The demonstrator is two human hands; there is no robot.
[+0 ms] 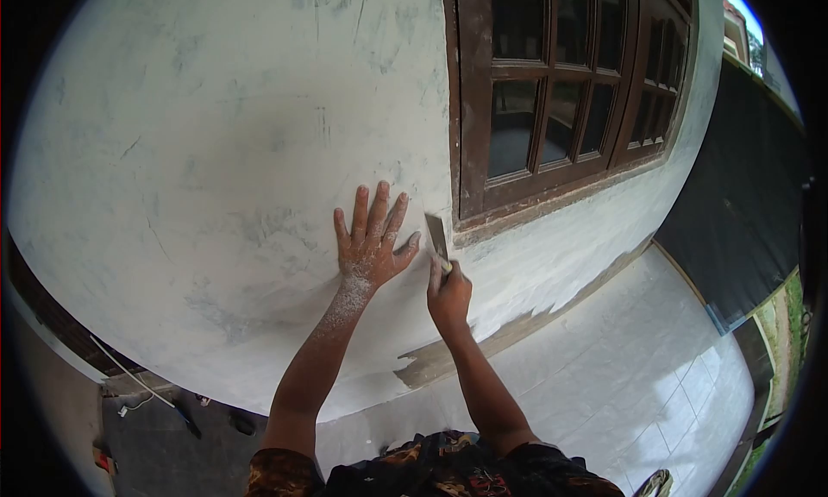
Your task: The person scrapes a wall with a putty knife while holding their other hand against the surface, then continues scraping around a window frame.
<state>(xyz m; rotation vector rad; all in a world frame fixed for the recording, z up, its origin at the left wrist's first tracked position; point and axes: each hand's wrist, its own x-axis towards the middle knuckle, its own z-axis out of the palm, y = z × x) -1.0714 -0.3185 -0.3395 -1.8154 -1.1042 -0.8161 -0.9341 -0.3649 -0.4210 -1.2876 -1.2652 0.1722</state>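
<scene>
My left hand (pixel 369 251) lies flat against the white plastered wall (pixel 216 152), fingers spread, with white dust over the wrist and fingers. To its right, my right hand (pixel 449 300) is wrapped round the handle of a putty knife (pixel 437 234). The knife's flat metal blade points upward and meets the wall close to the lower left corner of the brown wooden window frame (pixel 470 152). Grey scuffs and scratches mark the wall around both hands.
Glass panes (pixel 516 126) fill the window at upper right. Bare grey plaster (pixel 423 366) shows along the wall's foot, above a pale tiled floor (pixel 595 368). A dark sheet (pixel 733 195) hangs at right. A long pale stick (pixel 129 369) leans at lower left.
</scene>
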